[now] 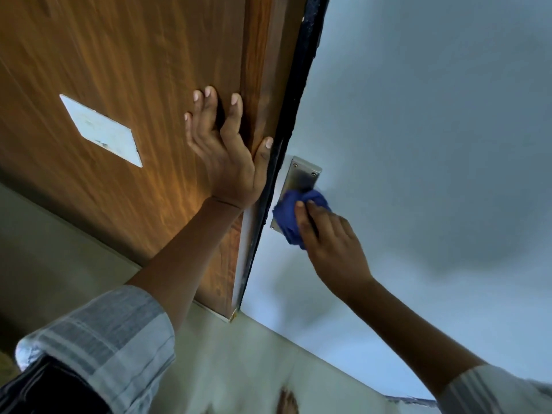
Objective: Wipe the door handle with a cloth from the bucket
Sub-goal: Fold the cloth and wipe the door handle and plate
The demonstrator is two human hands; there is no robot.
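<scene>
A blue cloth (291, 215) is bunched over the lower part of a steel handle plate (301, 177) on the pale blue door face (418, 144). My right hand (331, 243) grips the cloth and presses it against the plate; the lever itself is hidden under the cloth. My left hand (227, 153) lies flat with fingers spread on the brown wooden panel (119, 70), thumb at the door's dark edge (286, 138). No bucket is in view.
A white rectangular plate (101, 130) is fixed on the wooden panel to the left. Pale floor tiles (239, 369) lie below, and a bare foot (288, 401) shows at the bottom edge. Both forearms come out of light striped sleeves.
</scene>
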